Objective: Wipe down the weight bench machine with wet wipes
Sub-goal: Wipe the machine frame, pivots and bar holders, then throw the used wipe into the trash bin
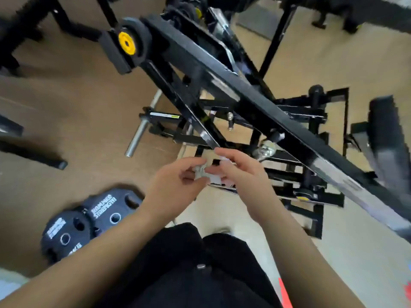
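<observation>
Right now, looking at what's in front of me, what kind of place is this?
Most likely a gym's weight room. A black steel plate-loaded machine stands ahead, black weight plates lie stacked on the floor at lower left, and a chrome loading peg juts from the frame.

- Black round weight plates with white lettering and round holes lie overlapping one another on the floor.
- Brown matte floor lies under the plates and spreads up and to the left of them.
- A black square-tube metal foot of another frame rests on the brown floor up and left of the plates, apart from them.
- Pale glossy floor lies well to the right of the plates.
- Black fabric trousers show just right of and below the plates.
- A blurred red floor mark sits far to the plates' lower right.
</observation>
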Available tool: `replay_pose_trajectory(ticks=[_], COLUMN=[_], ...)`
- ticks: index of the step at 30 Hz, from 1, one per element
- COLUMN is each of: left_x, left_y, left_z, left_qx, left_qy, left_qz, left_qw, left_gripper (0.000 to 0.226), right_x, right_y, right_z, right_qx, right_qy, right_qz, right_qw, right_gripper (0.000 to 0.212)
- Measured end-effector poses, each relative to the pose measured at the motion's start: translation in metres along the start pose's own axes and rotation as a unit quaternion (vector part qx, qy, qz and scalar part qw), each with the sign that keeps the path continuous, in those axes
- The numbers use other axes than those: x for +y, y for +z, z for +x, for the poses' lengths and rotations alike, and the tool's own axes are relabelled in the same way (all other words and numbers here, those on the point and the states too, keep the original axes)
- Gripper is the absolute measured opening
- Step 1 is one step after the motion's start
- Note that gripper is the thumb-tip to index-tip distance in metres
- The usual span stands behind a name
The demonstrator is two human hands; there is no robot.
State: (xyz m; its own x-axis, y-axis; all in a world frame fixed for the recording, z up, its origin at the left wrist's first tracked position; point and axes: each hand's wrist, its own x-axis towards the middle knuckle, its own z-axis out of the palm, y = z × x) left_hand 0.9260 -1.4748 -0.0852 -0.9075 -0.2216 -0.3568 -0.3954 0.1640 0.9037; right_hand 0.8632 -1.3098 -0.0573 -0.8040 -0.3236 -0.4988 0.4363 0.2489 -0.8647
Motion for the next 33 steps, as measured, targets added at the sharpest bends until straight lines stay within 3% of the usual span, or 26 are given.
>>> replay_pose_trajectory(ticks=[5, 9, 15, 22, 24, 27, 33], left_x=[0.027, 0.046, 0.059, 0.087, 0.089, 0.092, 0.097], left_y=[0.092, 0.197, 0.343, 0.459, 0.489, 0.526, 0.594], left_z=[0.005, -0.013, -0.066, -0.129, -0.138, -0.145, -0.181], left_qx=[-0.133, -0.248, -0.383, -0.598, -0.622, -0.656, -0.696], left_qy=[0.188, 0.209, 0.254, 0.232, 0.265, 0.304, 0.354], left_qz=[0.149, 0.135, 0.146, 0.116, 0.127, 0.162, 0.183], left_qw=[0.962, 0.936, 0.876, 0.759, 0.726, 0.672, 0.597], left_gripper=[0.028, 0.03, 0.026, 0.049, 0.048, 0.026, 0.035], right_x=[0.044, 0.089, 0.153, 0.204, 0.217, 0.229, 0.253], right_y=[-0.09, -0.164, -0.252, -0.294, -0.3, -0.304, -0.317], right_z=[-0.058, -0.124, -0.23, -0.309, -0.322, -0.344, -0.387], right_qx=[0.165, 0.26, 0.431, 0.616, 0.633, 0.645, 0.739], right_qy=[-0.025, -0.014, 0.025, 0.051, 0.053, 0.055, 0.078], right_qz=[0.053, 0.079, 0.139, 0.251, 0.274, 0.313, 0.364], right_qw=[0.984, 0.962, 0.891, 0.745, 0.722, 0.695, 0.562], right_gripper=[0.021, 0.015, 0.003, 0.003, 0.007, 0.016, 0.019])
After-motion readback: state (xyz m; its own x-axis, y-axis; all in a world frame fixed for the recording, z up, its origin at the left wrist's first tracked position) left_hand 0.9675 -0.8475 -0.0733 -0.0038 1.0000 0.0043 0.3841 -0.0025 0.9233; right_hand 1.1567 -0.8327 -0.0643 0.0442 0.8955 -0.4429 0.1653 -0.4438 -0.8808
